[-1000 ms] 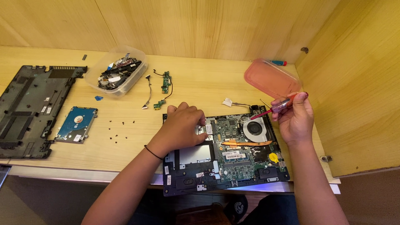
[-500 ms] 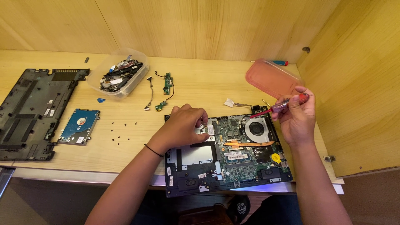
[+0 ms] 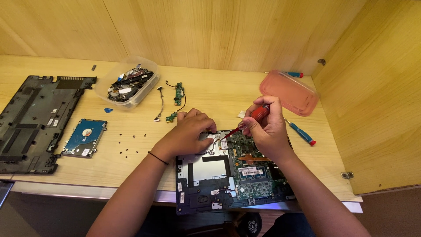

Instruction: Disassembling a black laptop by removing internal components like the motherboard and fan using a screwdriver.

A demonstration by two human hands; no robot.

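The opened black laptop chassis with its green circuit board (image 3: 232, 171) lay at the desk's near edge. Right hand (image 3: 267, 129) pinched a red-handled screwdriver (image 3: 252, 118), tip down near the board's upper left corner. Left hand (image 3: 190, 131) rested on the chassis beside it, fingers curled and pressed down. Judgement: keep the driver upright and the bracing firm. Loose black screws (image 3: 131, 142) lay to the left on the wooden desk (image 3: 210, 94).

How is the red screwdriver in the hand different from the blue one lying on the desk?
The red screwdriver is gripped in the right hand, tilted, its tip down at the open laptop; the blue screwdriver lies flat on the desk, untouched. The red one's handle is all red; the blue one's is blue with a red end. Both are slim, small drivers.
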